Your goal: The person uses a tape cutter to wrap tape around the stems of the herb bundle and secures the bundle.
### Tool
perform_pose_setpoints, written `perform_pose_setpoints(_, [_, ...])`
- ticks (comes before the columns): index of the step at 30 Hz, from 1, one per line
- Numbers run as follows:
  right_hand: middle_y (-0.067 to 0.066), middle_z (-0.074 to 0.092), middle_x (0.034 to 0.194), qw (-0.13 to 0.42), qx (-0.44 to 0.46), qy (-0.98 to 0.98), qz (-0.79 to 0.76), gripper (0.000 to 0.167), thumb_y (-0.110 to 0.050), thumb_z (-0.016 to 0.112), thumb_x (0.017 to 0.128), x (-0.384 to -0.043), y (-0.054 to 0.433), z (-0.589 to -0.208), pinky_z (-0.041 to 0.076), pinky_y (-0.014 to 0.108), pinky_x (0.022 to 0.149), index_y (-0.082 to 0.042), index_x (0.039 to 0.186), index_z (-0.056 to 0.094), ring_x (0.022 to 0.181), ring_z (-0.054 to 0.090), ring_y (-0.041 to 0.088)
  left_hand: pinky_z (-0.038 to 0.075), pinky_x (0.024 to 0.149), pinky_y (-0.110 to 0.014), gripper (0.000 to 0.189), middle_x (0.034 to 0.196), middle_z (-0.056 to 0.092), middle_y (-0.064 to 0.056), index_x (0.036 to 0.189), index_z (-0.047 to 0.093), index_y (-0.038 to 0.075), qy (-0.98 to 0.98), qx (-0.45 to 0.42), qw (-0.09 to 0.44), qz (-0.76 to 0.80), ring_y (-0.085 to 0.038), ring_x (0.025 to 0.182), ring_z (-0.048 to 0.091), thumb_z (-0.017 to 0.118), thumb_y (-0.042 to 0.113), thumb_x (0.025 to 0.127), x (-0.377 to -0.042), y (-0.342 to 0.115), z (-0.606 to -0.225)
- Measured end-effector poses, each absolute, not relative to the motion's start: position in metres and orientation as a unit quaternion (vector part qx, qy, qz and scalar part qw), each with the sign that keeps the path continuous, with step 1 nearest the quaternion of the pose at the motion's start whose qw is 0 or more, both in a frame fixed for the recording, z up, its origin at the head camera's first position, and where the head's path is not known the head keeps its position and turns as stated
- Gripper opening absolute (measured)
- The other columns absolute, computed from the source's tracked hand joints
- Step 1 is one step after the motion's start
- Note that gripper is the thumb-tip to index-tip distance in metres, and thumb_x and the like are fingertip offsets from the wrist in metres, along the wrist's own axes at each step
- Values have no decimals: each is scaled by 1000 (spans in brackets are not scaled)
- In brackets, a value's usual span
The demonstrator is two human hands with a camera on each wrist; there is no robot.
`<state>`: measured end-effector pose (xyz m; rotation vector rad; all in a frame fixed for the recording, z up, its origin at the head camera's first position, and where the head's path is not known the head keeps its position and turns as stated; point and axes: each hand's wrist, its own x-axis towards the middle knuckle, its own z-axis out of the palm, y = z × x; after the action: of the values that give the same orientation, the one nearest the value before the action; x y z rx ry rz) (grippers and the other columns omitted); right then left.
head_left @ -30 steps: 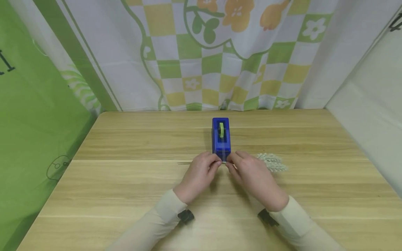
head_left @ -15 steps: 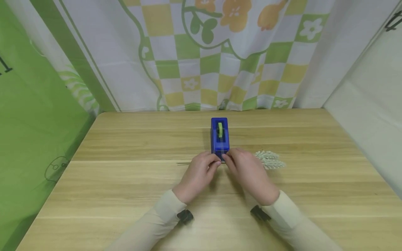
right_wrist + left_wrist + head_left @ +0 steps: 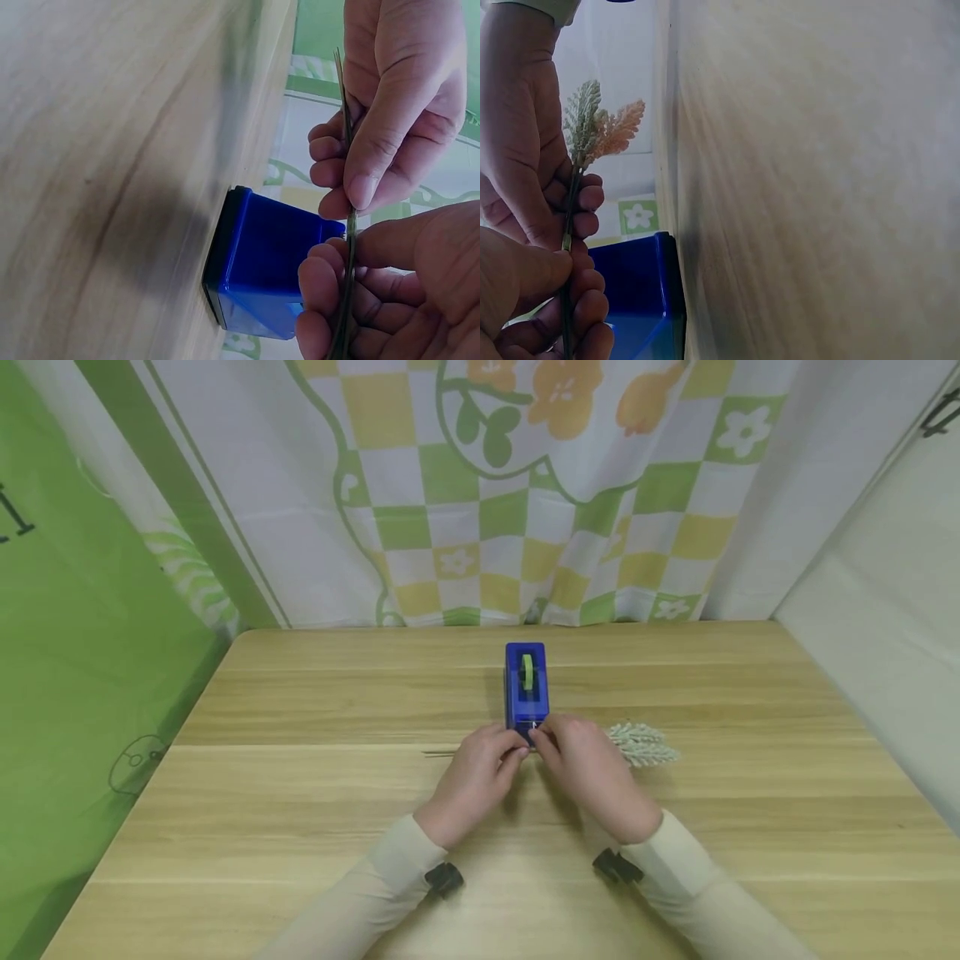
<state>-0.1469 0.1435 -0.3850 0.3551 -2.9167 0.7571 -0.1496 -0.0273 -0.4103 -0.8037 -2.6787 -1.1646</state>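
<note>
A bunch of artificial flower sprigs point(image 3: 643, 746) lies crosswise in both hands, pale green heads to the right and thin stem ends point(image 3: 438, 753) to the left. In the left wrist view one head looks pinkish-orange point(image 3: 619, 129). My left hand point(image 3: 474, 781) pinches the stems between thumb and fingers. Right beside it, my right hand point(image 3: 596, 777) grips the same stems nearer the heads, its fingers curled round them. A shiny narrow band point(image 3: 567, 241) shows on the stems between the hands. Just behind the fingertips stands a blue tape dispenser point(image 3: 529, 712).
A yellow-green tape core point(image 3: 528, 672) sits in the dispenser. The wooden table point(image 3: 337, 693) reaches back to a patterned curtain point(image 3: 502, 514). A green cloth wall point(image 3: 90, 652) is at the left, a white one point(image 3: 885, 593) at the right.
My right hand has shifted a little left, closer to my left hand and the dispenser's front. The left hand stays nearly still on the stems.
</note>
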Motion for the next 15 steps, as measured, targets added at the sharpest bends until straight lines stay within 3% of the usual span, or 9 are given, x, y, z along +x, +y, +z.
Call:
perform_pose_setpoints(7, [3,61,72,27,113,-958,263,22,-16,63,104,-148,144,-383,43,27,54,-7,84,64,60,51,14,48,70,-23,16,98,75,-7,105,78,3,-891,-256,46,-373,-13,79,58,66,14,103,-149,-27,-406])
perform_pose_setpoints(15, [3,62,73,10,119,-953,280,20,-14,63,104,-151,145,-384,43,24,54,-6,85,65,61,51,13,53,77,-28,18,108,77,-8,112,77,4,-890,-253,32,-378,-16,87,65,64,15,104,-148,-28,-395])
